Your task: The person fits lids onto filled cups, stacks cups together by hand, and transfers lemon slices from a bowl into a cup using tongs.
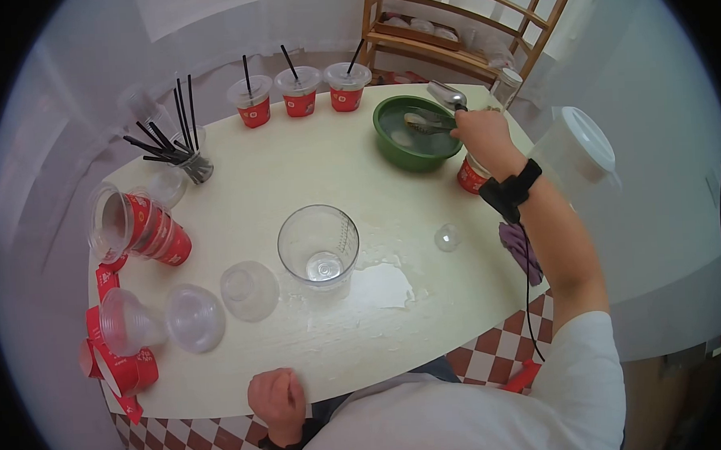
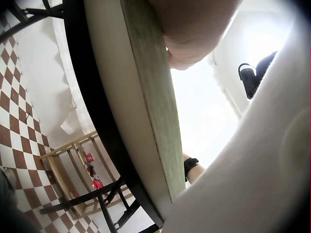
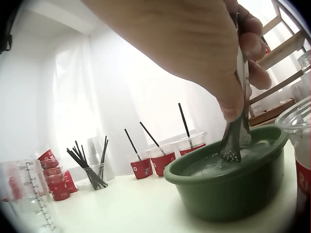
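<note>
My right hand [image 1: 485, 135] grips metal tongs [image 3: 230, 145] over the green basin [image 1: 391, 146]. The tongs' perforated tips point down into the basin, close to the water [image 3: 209, 165] and what look like clear ice pieces in it. A shiny rounded metal piece [image 1: 446, 94] shows just beyond the fingers in the head view. My left hand [image 1: 276, 399] lies at the near table edge, fingers loosely curled, holding nothing. The left wrist view shows mostly the table's edge [image 2: 146, 97] and part of that hand. A clear measuring jug [image 1: 319, 243] stands mid-table.
Three red cups with straws [image 1: 300, 103] stand at the back. Black straws [image 1: 184, 152] fill a glass at left. Stacked red cups [image 1: 159, 230] and clear dome lids [image 1: 194, 317] lie left. Spilled water [image 1: 383, 287], a small clear dome [image 1: 448, 237] and a purple cloth [image 1: 521, 250] are right.
</note>
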A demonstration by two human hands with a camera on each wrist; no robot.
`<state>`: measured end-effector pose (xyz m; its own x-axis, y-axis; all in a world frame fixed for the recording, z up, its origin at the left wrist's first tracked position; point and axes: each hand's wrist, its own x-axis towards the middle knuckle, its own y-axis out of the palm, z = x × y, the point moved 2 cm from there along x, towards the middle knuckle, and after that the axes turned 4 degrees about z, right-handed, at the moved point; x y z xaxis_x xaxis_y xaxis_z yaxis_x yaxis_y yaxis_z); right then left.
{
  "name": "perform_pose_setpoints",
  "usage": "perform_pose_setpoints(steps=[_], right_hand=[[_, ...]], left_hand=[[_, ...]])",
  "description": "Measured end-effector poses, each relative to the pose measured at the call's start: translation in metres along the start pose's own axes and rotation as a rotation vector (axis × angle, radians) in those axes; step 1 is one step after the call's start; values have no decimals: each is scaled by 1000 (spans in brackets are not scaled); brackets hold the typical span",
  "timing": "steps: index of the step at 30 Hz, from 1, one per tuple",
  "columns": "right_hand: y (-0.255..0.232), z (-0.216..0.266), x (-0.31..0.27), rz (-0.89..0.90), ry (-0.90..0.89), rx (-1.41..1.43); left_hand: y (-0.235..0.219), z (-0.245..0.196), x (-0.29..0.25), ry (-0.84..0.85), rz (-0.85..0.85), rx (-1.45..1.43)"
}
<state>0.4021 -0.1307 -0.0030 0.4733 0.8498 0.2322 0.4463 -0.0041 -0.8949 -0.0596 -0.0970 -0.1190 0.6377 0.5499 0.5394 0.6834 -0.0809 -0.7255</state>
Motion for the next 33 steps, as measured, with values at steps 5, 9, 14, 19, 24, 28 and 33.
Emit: perform_pose_setpoints(steps=[5,9,14,19,24,28,33], right_hand=[[-6,10,-3,40,21,18],[0,19,-2,-61,-30,16],[11,19,2,-58,-27,-61],[20,9,5,-56,8,-80],[20,2,4,-26,38,-73],[2,-3,-2,-69,53,-14],[-30,-11,-19,-192,36,26]], left_hand=[[0,-2,2,-1,16,4],[-2,-2,3,-10,14,-19],[0,-3,3,-13,3,-38],[-1,-3,3,-5,15,-37],[0,1,0,3,12,-15],[-1,0,1,7,9,-17],[-1,-1,2,11,15,-16]])
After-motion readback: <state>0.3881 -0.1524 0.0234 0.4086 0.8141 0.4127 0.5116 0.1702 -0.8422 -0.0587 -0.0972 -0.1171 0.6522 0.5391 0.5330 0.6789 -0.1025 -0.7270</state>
